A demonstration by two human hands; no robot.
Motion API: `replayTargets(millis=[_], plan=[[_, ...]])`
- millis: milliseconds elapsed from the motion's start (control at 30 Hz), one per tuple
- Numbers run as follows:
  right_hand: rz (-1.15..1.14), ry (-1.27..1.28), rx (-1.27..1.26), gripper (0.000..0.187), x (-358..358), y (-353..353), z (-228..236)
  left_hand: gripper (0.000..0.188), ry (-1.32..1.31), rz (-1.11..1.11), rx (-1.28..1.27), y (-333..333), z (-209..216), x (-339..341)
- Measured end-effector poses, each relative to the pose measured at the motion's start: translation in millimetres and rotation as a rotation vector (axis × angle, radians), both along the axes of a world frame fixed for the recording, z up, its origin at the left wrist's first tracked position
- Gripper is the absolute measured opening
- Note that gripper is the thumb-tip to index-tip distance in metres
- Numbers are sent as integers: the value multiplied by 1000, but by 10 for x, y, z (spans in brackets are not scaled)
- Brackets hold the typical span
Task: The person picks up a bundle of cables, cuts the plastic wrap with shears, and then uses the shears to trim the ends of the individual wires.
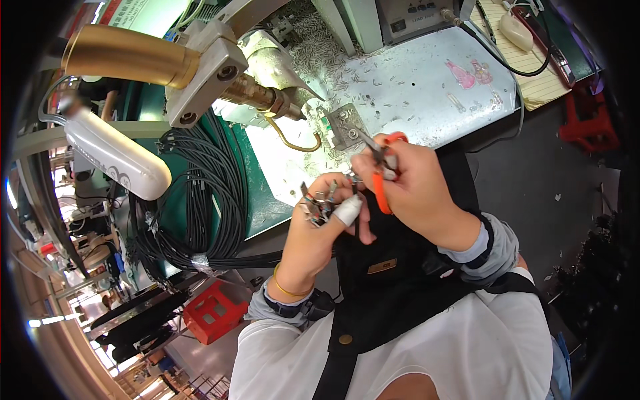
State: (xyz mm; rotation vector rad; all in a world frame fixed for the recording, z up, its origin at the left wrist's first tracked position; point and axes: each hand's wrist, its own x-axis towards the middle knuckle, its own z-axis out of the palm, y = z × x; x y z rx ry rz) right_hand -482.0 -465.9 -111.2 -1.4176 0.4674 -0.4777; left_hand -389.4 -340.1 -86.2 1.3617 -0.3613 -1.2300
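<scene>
My right hand (427,190) is closed around small scissors with orange handles (381,193). Their metal blades point up and left, toward the worktable. My left hand (308,243), its thumb wrapped in white tape (347,211), grips a thin black cable (356,223). Several small metal-tipped pieces (319,205) stick out between the left thumb and fingers; their exact kind is too small to tell. Both hands are close together over my black apron (393,293), just short of the table edge.
A machine with a brass-coloured cylinder (133,57) and nozzle stands over a metal block (347,125) on the white worktable (427,93). Small metal bits (320,47) lie scattered behind. Coiled black cables (207,180) sit left, below a white lamp (117,153). Red stools (213,312) stand lower down.
</scene>
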Motion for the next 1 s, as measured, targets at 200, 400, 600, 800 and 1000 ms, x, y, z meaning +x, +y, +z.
replayTargets(millis=[200, 400, 600, 800, 1000], plan=[[-16, -342, -1001, 15, -20, -167, -83, 22, 291, 13, -96, 73, 84, 160], [0, -312, -1018, 18, -69, -151, -116, 15, -176, 107, 53, 91, 25, 104], [74, -7, -627, 7, -60, -13, -43, 16, -611, 178, -10, 46, -95, -1], [7, -51, -61, 11, 31, 153, -135, 20, -712, 294, -76, -25, -89, -93], [-72, -198, 530, 19, 109, 237, -44, 19, -410, 341, -26, 38, -82, -44]])
